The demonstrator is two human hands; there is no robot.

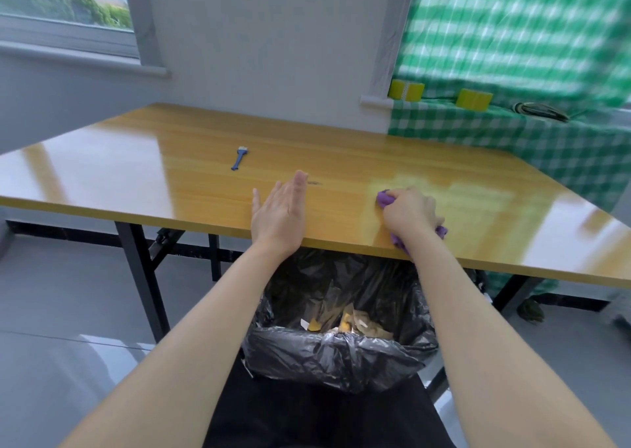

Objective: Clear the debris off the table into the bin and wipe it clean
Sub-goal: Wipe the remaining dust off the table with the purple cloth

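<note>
The wooden table (170, 161) stretches across the view. My right hand (408, 214) grips a bunched purple cloth (386, 199) and presses it on the tabletop near the front edge. My left hand (280, 214) lies flat with straight fingers on the table, left of the cloth. Below the front edge stands the bin (338, 355), lined with a black bag and holding paper scraps. A small dark smudge (314, 183) shows on the wood just past my left fingertips.
A small blue brush (239, 158) lies further back on the table. Green checked fabric (546, 140) drapes over the right rear corner, with two yellow tape rolls (406, 90) on the sill behind. Black table legs (143, 277) stand at the left.
</note>
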